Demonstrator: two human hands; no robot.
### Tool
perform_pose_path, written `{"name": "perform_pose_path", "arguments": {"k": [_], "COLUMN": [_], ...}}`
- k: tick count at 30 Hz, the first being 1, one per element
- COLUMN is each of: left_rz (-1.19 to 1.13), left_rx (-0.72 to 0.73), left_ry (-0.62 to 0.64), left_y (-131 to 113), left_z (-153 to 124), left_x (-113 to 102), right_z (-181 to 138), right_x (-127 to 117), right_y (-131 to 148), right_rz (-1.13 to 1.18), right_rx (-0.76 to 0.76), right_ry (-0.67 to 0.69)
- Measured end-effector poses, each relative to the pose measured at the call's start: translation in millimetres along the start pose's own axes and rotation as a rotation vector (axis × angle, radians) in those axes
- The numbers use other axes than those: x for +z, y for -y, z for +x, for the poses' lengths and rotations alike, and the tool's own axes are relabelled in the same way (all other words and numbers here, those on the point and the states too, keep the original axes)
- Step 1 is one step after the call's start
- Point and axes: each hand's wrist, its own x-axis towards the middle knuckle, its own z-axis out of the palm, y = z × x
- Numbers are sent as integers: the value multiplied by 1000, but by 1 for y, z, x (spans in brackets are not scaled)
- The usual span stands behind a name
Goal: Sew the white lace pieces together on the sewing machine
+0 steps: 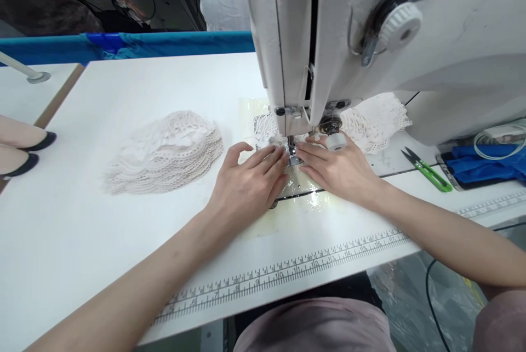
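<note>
My left hand (251, 179) lies with its fingers stretched out on the left of the presser foot (291, 146), resting on a piece of white lace (263, 128). From the right, my right hand (339, 168) reaches to the same spot, its fingers extended close to the needle. The sewing machine (287, 39) stands over both hands and hides part of the lace. More white lace (380, 119) lies behind my right hand. To the left, a layered stack of lace pieces (176, 152) rests on the white table (135, 253).
Green-handled thread snips (429, 171) lie on the right, beside a phone (450, 171) and blue cloth (485, 163). A printed ruler (283, 275) runs along the front edge. Blue fabric (176, 44) borders the back. Another person's fingers (20, 146) show at the left edge.
</note>
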Motion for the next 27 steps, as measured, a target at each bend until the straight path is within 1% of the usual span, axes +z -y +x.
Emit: {"name": "perform_pose_path", "arguments": {"k": [5,7,9,11,13,14,16,18,21,24,27], "left_rz": [-7,34,106,166,186,176,114,6,-135,-162,-137], "left_rx": [-48,-52,-43,-35,-24,-11,20,51,60,18,-41], "left_ry": [17,44,45,-1,-76,-115,-146,-115,-19,54,95], "left_y": [10,13,13,12,11,11,11,11,11,6,-2], "left_z": [2,2,0,-2,-2,-2,0,2,2,0,-2], "left_x": [3,3,-1,-7,-13,-15,-15,-10,-1,3,1], "right_z": [0,-1,-2,-3,-3,-3,-2,-2,-3,-4,-3], "right_x": [0,0,-2,-5,-8,-9,-11,-12,-11,-9,-7], "right_y": [1,0,-1,-2,0,1,6,11,16,16,13], "right_rz": [10,10,7,3,3,11,46,103,177,168,103], "right_rx": [4,-4,-20,-36,-40,-43,-57,-77,-60,8,64], "right_ry": [13,11,-8,-41,-80,-100,-120,-120,-79,3,65]}}
